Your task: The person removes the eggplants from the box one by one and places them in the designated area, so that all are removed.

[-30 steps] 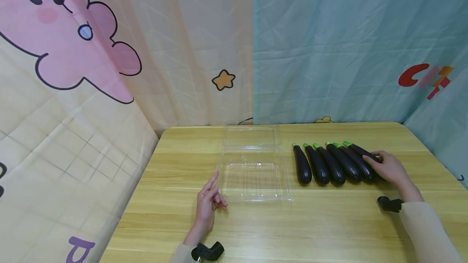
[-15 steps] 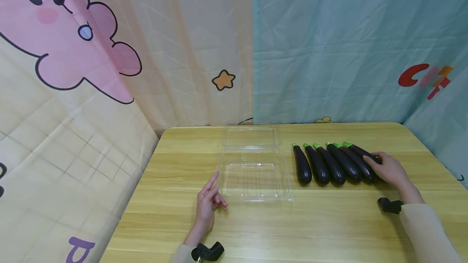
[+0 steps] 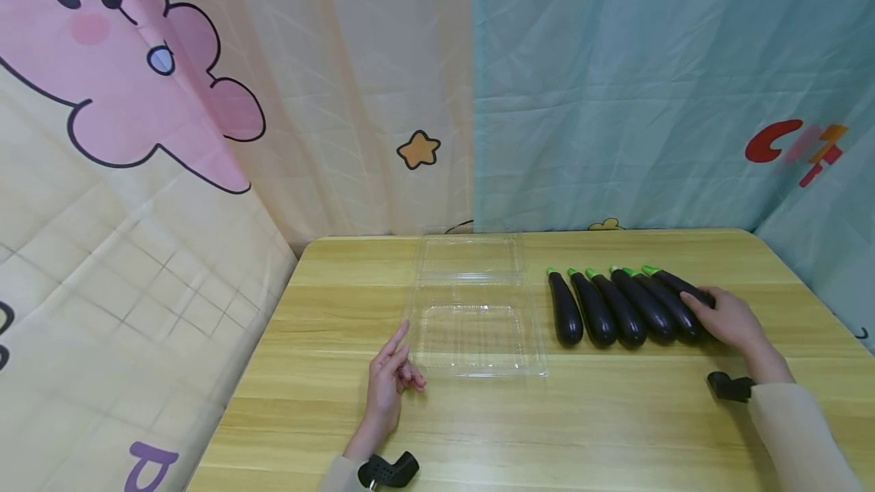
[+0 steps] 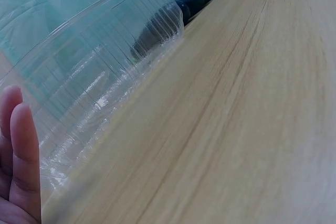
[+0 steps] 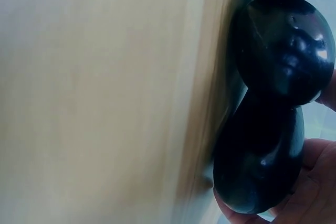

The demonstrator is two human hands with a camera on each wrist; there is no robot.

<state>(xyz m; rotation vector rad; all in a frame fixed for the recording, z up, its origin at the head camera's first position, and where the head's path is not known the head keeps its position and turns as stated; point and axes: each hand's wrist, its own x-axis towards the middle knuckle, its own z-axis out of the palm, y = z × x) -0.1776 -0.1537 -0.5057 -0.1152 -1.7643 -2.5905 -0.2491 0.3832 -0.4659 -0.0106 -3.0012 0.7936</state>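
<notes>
In the head view, several dark purple eggplants with green stem ends lie side by side on the right of the table. My right hand grips the rightmost eggplant, thumb on its near side. The right wrist view shows the rounded end of that held eggplant against the neighbouring eggplant. An opened clear plastic clamshell box lies left of the row, lid side toward the back. My left hand rests by the box's left front corner, fingers loosely extended, holding nothing.
Everything lies on a wood-grain table. Printed curtains hang behind it and along both sides. A black wrist device is on the left wrist, another black device on the right.
Almost nothing differs. My right hand, on the rightmost eggplant, has shifted only very slightly; the left hand, the box and the other eggplants stay where they were.
</notes>
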